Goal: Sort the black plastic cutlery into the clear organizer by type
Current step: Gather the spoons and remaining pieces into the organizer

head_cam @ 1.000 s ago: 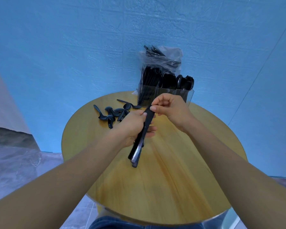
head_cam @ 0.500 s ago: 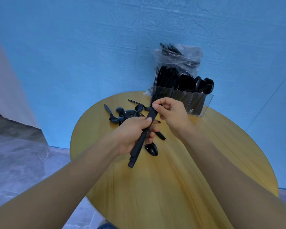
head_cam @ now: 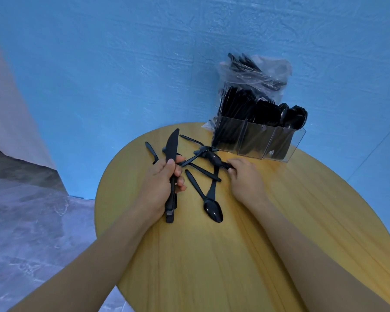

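Knives [head_cam: 171,154] are gripped in the left hand [head_cam: 160,183], blades up toward 12 o'clock. A spoon [head_cam: 218,162] is pinched by the right hand [head_cam: 245,181] in the loose pile [head_cam: 203,167] lying on the table [head_cam: 212,255]. The organizer [head_cam: 257,140] stands at 1 o'clock, already stocked, a cutlery bag [head_cam: 257,73] behind it.

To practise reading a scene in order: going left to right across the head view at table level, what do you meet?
Lone cutlery piece near the table's left edge → left hand gripping a bundle of knives → spoon lying bowl-near → right hand on a loose piece → clear organizer.
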